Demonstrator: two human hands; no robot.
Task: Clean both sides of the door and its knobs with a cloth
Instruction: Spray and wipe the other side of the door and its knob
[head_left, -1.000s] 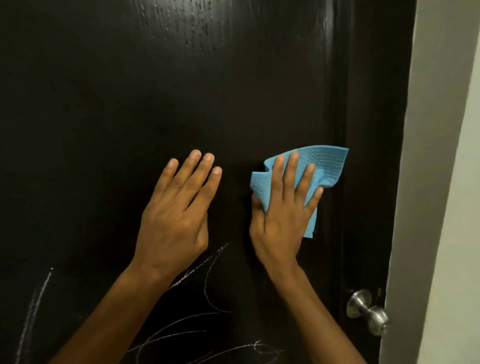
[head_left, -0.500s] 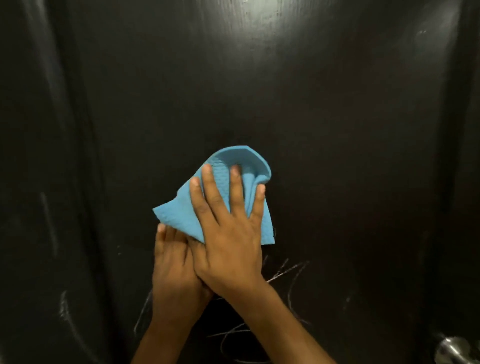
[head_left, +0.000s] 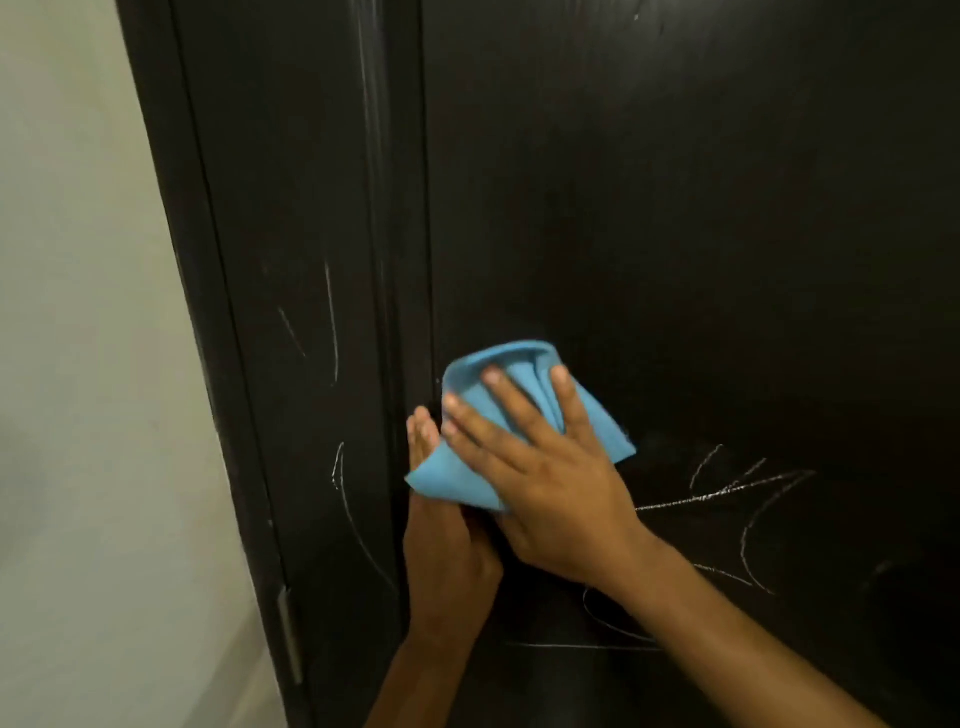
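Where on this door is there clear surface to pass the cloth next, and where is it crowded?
The door is bare and unmarked above the blue cloth, up to the top of the view. It is crowded lower down: the right hand presses the cloth, overlapping the left hand, and chalk scribbles run to their right. The frame on the left also carries chalk lines.

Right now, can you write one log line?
step: wiping | right hand: presses crumpled blue cloth on dark wooden door | left hand: flat beneath | white chalk scribbles: remain
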